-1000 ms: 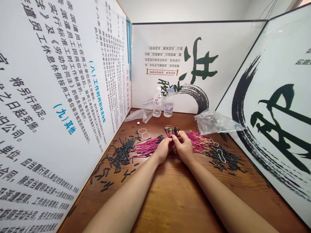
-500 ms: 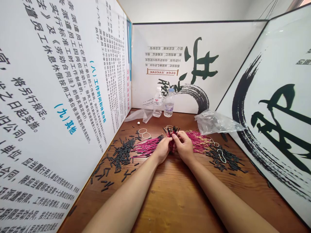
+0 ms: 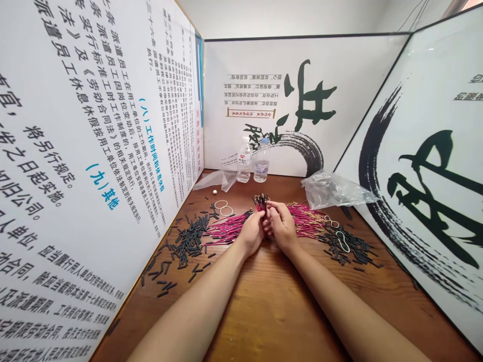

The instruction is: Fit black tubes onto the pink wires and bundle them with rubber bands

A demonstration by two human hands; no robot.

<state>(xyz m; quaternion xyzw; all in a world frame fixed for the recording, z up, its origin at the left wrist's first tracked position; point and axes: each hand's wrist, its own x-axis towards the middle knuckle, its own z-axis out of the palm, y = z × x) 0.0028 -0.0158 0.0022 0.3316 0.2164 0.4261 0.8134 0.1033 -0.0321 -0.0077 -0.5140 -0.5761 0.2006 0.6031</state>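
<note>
Together at the middle of the table, my left hand [image 3: 252, 234] and my right hand [image 3: 283, 227] are closed around an upright bundle of magenta wires [image 3: 261, 202] with black ends on top. The left fingers wrap its lower part; the right fingers pinch at its upper right side, partly hiding it. Left of the hands lies a row of magenta wires [image 3: 228, 229] with black tips. To the right, more magenta wires [image 3: 307, 220] fan out with bare, gold-coloured ends. Short black tubes [image 3: 190, 240] are heaped at the left, and another heap of black tubes [image 3: 350, 247] lies at the right.
Two water bottles [image 3: 243, 163] stand by the back panel [image 3: 264, 55]. Clear plastic bags [image 3: 335, 188] lie at the back. Pale rubber bands [image 3: 226, 211] rest near both heaps. Printed panels enclose the wooden table [image 3: 260, 301] on the left, back and right.
My right fingers have shifted slightly on the bundle, and the black ends now stand closer together. The view has moved a little.
</note>
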